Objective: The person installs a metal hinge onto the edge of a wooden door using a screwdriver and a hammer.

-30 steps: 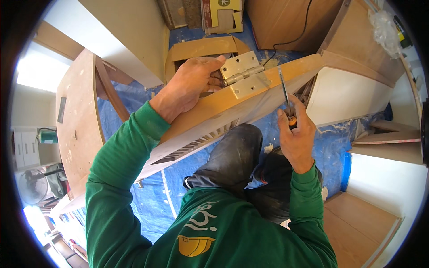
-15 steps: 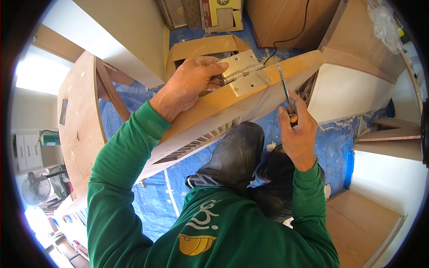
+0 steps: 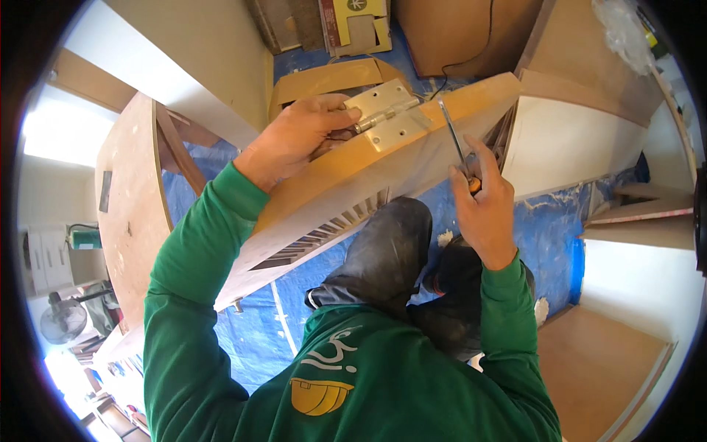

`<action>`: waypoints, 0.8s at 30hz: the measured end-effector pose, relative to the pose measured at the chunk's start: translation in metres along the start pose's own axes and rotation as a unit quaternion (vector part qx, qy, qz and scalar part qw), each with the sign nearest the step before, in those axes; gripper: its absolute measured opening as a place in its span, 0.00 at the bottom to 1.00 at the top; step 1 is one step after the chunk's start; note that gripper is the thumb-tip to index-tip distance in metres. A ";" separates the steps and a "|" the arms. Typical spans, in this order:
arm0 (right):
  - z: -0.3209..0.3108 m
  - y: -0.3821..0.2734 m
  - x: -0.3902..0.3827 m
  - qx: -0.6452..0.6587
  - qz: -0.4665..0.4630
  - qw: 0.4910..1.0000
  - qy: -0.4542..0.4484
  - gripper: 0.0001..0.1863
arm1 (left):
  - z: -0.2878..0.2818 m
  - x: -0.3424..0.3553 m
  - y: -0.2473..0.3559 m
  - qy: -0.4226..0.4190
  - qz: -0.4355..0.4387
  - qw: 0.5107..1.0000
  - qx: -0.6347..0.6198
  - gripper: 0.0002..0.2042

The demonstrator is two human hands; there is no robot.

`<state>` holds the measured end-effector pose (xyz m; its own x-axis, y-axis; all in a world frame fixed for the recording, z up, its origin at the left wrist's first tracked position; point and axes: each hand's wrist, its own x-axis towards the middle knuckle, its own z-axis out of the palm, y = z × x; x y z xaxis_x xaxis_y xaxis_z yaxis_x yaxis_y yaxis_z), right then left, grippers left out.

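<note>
My left hand pinches the near end of a metal butt hinge, thumb on top of it. One hinge leaf lies on the upturned narrow edge of a wooden door; the other leaf sticks out past the far side. Screw holes show in both leaves. My right hand grips a screwdriver by its orange and dark handle, index finger raised off it. The slim shaft points up and away, its tip near the door edge just right of the hinge.
Slatted vents run through the door's face beside my knee. Blue sheeting covers the floor. An open cardboard box lies beyond the door. Wooden panels stand at the left, and a white-sided unit at the right.
The view has shifted slightly, moving hands and door a little left in the picture. My right index finger has lifted from the screwdriver. My left hand keeps its hold on the hinge.
</note>
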<state>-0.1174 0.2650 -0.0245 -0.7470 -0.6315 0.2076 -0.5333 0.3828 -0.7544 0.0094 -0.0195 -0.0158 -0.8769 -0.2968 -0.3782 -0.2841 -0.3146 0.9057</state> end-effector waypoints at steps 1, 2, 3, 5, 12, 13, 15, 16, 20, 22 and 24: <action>-0.003 0.000 -0.001 -0.002 0.010 1.000 -0.006 0.24 | -0.005 0.004 -0.002 -0.026 -0.012 0.999 -0.018 0.13; -0.008 0.003 -0.004 0.003 0.016 1.000 0.004 0.24 | -0.005 0.005 0.000 -0.055 -0.025 0.998 -0.035 0.13; -0.014 0.009 -0.007 0.015 0.020 1.000 0.014 0.24 | 0.002 0.005 0.002 -0.071 -0.027 0.997 -0.024 0.13; -0.018 0.029 -0.013 0.006 -0.029 0.998 0.049 0.26 | 0.022 -0.002 -0.002 0.004 0.028 0.999 0.023 0.08; -0.051 0.019 -0.009 0.004 0.023 0.999 -0.031 0.36 | 0.073 -0.041 -0.014 0.076 0.033 0.982 0.169 0.08; -0.055 0.022 -0.005 0.017 0.019 0.998 -0.051 0.38 | 0.085 -0.044 -0.014 0.075 0.033 0.981 0.178 0.10; -0.061 0.027 0.003 0.083 0.012 0.993 -0.085 0.41 | 0.106 -0.053 -0.016 0.100 0.063 0.979 0.164 0.09; -0.061 0.031 0.006 0.085 0.004 0.993 -0.081 0.41 | 0.111 -0.056 -0.015 0.123 0.085 0.978 0.145 0.09; -0.045 0.040 0.001 0.094 -0.093 0.991 0.014 0.30 | 0.099 -0.062 -0.012 0.121 0.077 0.983 0.115 0.03; -0.041 0.038 -0.009 0.101 -0.121 0.986 0.044 0.27 | 0.095 -0.058 -0.023 0.118 0.079 0.986 0.083 0.03; -0.036 0.034 -0.020 0.028 -0.008 0.999 -0.024 0.26 | 0.093 -0.056 -0.022 0.121 0.052 0.990 0.054 0.04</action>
<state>-0.1351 0.3149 -0.0321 -0.7172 -0.6702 0.1909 -0.5212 0.3340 -0.7854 0.0285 0.0877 0.0027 -0.7884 -0.5345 -0.3046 -0.2488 -0.1758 0.9525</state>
